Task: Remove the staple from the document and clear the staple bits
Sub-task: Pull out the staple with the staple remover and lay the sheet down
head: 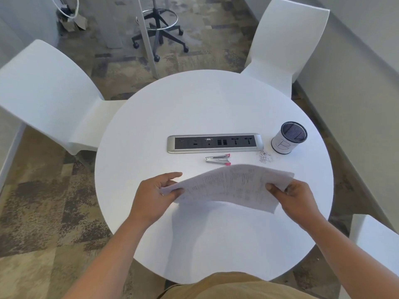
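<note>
Thumbs are pressing on top: the left hand (155, 197) is pinching a corner of the printed document (228, 186), the right hand (295, 197) clamping its opposite edge, holding it bowed above the white table (194, 108). Light and floppy, it is likely needing edge grips. Beyond, the mesh cup (282, 145) is showing a handwritten "B".

I hold the document (228, 186) above the near half of the table (194, 104), my left hand (151, 197) at its left edge, my right hand (298, 199) at its right edge. Behind it lies the staple tool (218, 159); behind that, the socket panel (214, 143). The staple bits (264, 156) lie right of the tool, just beside the cup (288, 139).
</note>
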`<state>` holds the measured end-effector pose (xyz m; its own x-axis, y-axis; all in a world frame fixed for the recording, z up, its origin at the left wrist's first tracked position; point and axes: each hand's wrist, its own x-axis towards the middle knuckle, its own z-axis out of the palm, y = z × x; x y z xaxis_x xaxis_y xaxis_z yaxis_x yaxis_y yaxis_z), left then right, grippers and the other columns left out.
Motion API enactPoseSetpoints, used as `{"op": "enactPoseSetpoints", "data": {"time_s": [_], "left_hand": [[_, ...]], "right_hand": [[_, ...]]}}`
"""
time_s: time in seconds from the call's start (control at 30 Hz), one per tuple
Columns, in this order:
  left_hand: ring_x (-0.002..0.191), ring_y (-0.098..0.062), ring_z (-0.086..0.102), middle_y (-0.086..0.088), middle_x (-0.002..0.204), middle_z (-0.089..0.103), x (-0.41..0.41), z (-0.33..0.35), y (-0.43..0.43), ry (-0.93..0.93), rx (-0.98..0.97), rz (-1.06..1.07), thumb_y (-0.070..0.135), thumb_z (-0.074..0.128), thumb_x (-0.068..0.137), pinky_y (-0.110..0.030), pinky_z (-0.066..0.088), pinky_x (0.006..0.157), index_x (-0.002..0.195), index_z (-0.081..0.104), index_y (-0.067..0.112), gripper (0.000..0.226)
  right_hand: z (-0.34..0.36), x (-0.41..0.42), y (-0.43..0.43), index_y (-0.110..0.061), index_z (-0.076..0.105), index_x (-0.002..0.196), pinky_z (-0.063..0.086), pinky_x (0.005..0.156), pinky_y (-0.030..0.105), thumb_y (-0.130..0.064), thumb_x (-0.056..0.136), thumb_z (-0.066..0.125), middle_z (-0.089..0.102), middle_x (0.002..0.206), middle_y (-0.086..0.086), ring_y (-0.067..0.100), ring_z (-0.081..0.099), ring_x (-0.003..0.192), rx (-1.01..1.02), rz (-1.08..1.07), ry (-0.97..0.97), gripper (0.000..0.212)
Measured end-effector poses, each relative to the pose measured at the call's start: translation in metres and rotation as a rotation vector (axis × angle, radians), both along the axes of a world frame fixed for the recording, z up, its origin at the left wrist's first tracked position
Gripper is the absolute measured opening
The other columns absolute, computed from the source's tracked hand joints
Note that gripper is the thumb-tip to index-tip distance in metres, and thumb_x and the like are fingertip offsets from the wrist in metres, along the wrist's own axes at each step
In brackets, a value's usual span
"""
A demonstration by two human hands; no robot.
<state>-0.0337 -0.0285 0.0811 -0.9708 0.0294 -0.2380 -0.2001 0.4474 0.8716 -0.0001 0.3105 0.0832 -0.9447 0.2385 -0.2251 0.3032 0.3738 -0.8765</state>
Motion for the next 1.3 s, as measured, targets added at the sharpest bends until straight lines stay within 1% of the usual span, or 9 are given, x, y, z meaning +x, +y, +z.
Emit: {"op": "enactPoseSetpoints", "data": {"time_s": [0.2,0.37,0.47,0.6,0.83,0.97,1.1,1.2,1.3], "left_hand": [[0.094,0.012,0.066,0.032,0.097,0.073,-0.029,0.031,-0.027,-0.032,-0.121,-0.263,0.032,0.087,0.074,-0.018,0.049,0.087,0.099,0.076,0.041,0.028],[0.094,0.002,0.07,0.022,0.101,0.076,-0.049,0.049,-0.019,-0.001,-0.016,-0.466,0.038,0.084,0.077,-0.022,0.053,0.091,0.113,0.069,0.04,0.04],[0.081,0.001,0.069,0.021,0.088,0.074,-0.053,0.046,0.001,-0.033,0.034,-0.585,0.043,0.075,0.084,-0.02,0.054,0.078,0.098,0.073,0.04,0.014],[0.058,-0.007,0.049,0.013,0.061,0.054,-0.059,0.027,0.01,-0.028,0.036,-0.525,0.041,0.063,0.095,-0.026,0.039,0.061,0.067,0.064,0.021,0.034],[0.071,-0.003,0.065,0.009,0.076,0.075,-0.055,0.0,-0.017,-0.082,0.141,-0.269,0.024,0.064,0.096,-0.027,0.05,0.068,0.081,0.078,0.028,0.021],[0.07,-0.01,0.072,0.002,0.08,0.079,-0.056,-0.01,-0.02,-0.141,0.155,-0.089,0.021,0.066,0.094,-0.032,0.054,0.069,0.081,0.079,0.019,0.018],[0.074,-0.018,0.076,0.0,0.084,0.08,-0.058,-0.022,-0.021,-0.219,0.176,-0.017,0.025,0.065,0.094,-0.033,0.059,0.07,0.085,0.08,0.024,0.017],[0.077,-0.024,0.077,-0.002,0.087,0.08,-0.058,-0.029,-0.022,-0.275,0.199,0.011,0.028,0.065,0.094,-0.039,0.06,0.073,0.087,0.08,0.029,0.017],[0.076,-0.022,0.077,0.0,0.086,0.08,-0.06,-0.033,-0.021,-0.31,0.182,-0.006,0.028,0.063,0.095,-0.038,0.06,0.071,0.083,0.08,0.03,0.02]], "right_hand": [[0.035,-0.02,-0.017,-0.021,0.077,0.082,0.045,0.061,0.029,-0.011,0.09,0.067,0.073,0.077,0.01,0.013,0.058,0.066,0.129,0.217,0.065,0.016],[0.048,-0.037,-0.051,-0.018,0.073,0.085,0.052,0.066,0.044,-0.034,0.085,0.063,0.071,0.079,0.015,0.009,0.054,0.067,0.213,0.437,0.005,0.019],[0.047,-0.046,-0.071,-0.019,0.074,0.086,0.054,0.068,0.044,-0.031,0.086,0.066,0.073,0.078,0.01,0.017,0.063,0.066,0.223,0.417,-0.035,0.014],[0.042,-0.062,-0.083,-0.021,0.075,0.092,0.057,0.073,0.04,-0.025,0.085,0.074,0.077,0.084,0.002,0.024,0.073,0.08,0.161,0.406,-0.131,0.008],[-0.006,-0.098,-0.054,-0.01,0.071,0.103,0.056,0.08,0.036,-0.036,0.093,0.063,0.075,0.103,0.009,0.018,0.071,0.083,-0.17,0.123,-0.341,0.029],[-0.059,-0.13,-0.026,-0.01,0.069,0.11,0.054,0.077,0.031,-0.016,0.086,0.07,0.073,0.101,0.005,0.018,0.068,0.088,0.141,0.022,-0.308,0.024],[-0.083,-0.153,-0.032,-0.019,0.062,0.125,0.051,0.094,0.034,-0.019,0.082,0.074,0.066,0.12,-0.003,0.019,0.062,0.107,0.425,0.26,-0.256,0.045],[-0.094,-0.164,-0.048,-0.025,0.057,0.131,0.049,0.091,0.034,-0.028,0.077,0.077,0.059,0.125,-0.002,0.021,0.06,0.11,0.554,0.47,-0.239,0.057],[-0.1,-0.171,-0.058,-0.028,0.063,0.12,0.049,0.08,0.031,-0.026,0.076,0.074,0.059,0.117,-0.004,0.021,0.058,0.108,0.669,0.545,-0.246,0.045]]}}
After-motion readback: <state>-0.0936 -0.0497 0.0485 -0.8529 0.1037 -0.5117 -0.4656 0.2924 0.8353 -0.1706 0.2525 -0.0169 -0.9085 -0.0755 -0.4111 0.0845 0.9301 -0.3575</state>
